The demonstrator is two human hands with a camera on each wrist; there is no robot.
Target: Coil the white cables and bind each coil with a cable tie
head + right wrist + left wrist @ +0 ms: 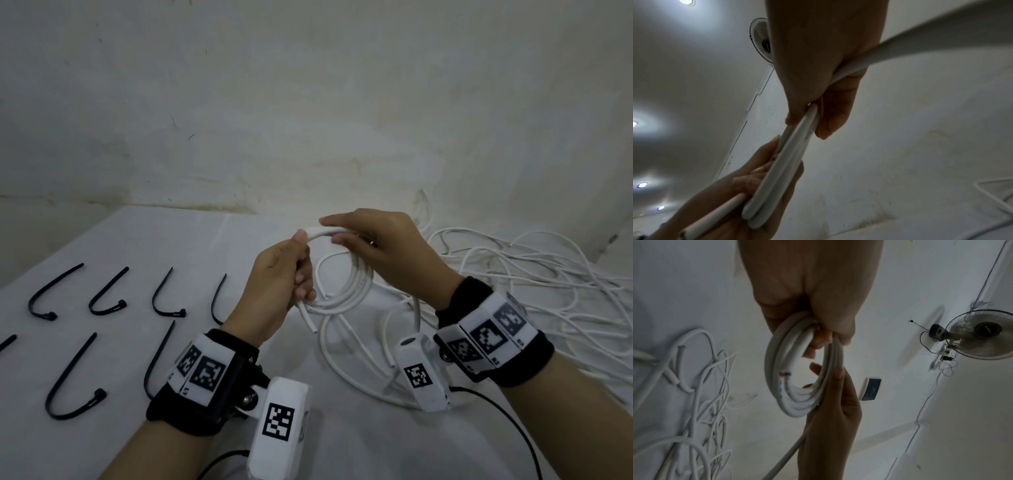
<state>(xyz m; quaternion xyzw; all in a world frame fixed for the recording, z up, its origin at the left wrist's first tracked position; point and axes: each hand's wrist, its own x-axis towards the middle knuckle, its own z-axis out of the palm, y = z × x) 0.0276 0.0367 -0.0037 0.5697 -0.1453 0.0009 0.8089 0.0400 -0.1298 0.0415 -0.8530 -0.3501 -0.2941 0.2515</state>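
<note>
A small coil of white cable [356, 284] is held upright above the table between both hands. My left hand [298, 267] grips the coil's left side with curled fingers, and a cut cable end [310, 323] sticks out below it. My right hand [346, 233] pinches the top of the coil, thumb over the strands. In the left wrist view the coil [777, 369] shows several loops, with the left hand [828, 331] above and the right hand [830, 394] below. The right wrist view shows the coil [785, 162] edge-on between the right hand [818, 113] and the left hand [760, 175].
Several black cable ties [106, 298] lie bent in two rows on the white table [137, 246] at the left. A tangled pile of loose white cables [513, 274] covers the right side, up against the wall. More cable loops [342, 359] lie under the hands.
</note>
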